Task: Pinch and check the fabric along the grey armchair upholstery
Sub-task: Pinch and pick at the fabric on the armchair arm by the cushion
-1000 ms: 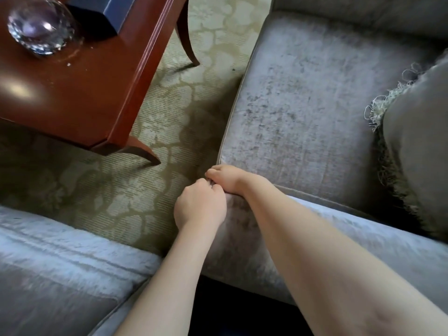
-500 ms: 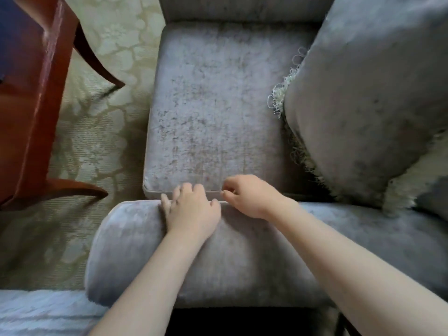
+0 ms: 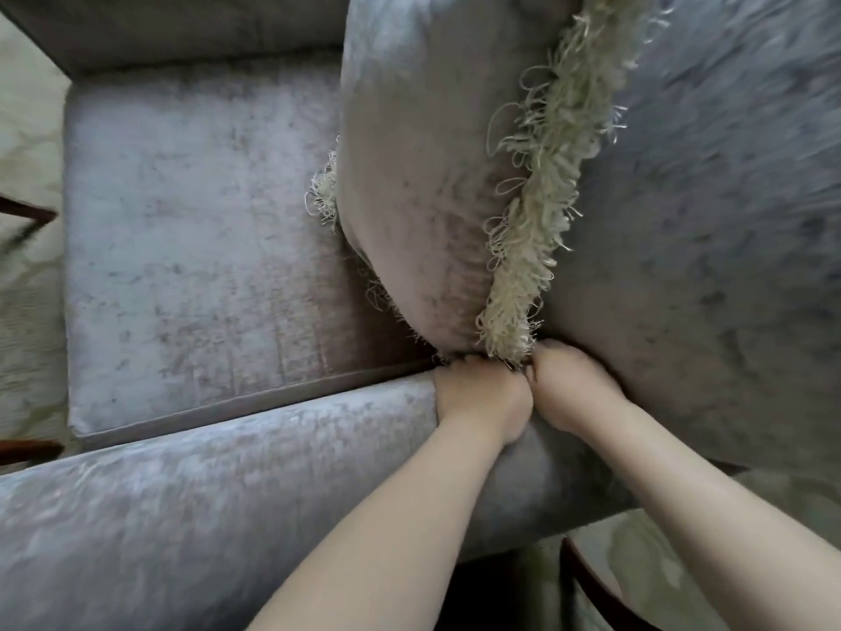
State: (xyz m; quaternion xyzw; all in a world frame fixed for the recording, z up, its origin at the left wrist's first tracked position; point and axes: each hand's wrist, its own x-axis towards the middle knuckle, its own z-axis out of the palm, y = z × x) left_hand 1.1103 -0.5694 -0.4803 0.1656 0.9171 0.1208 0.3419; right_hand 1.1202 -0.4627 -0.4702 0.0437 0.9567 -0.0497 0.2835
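The grey velvet armchair fills the view, its seat cushion (image 3: 200,239) at the left and its near armrest (image 3: 227,485) running across the bottom. My left hand (image 3: 482,398) and my right hand (image 3: 573,384) sit side by side on the armrest's inner edge, knuckles up and fingers curled. Their fingertips are tucked where the armrest meets the cushion corner, pinching the grey fabric there; the exact grip is hidden. A grey throw cushion (image 3: 428,175) with a cream fringe (image 3: 537,211) stands just above both hands.
The armchair's back (image 3: 728,211) rises at the right, and the far armrest (image 3: 182,25) runs along the top. Patterned green carpet (image 3: 22,284) shows at the left edge and the bottom right. A dark wooden chair leg (image 3: 596,585) stands below the armrest.
Both hands have slid to the right along the armrest's inner edge, from the front corner to the back near the fringed cushion. The wooden table has left the view.
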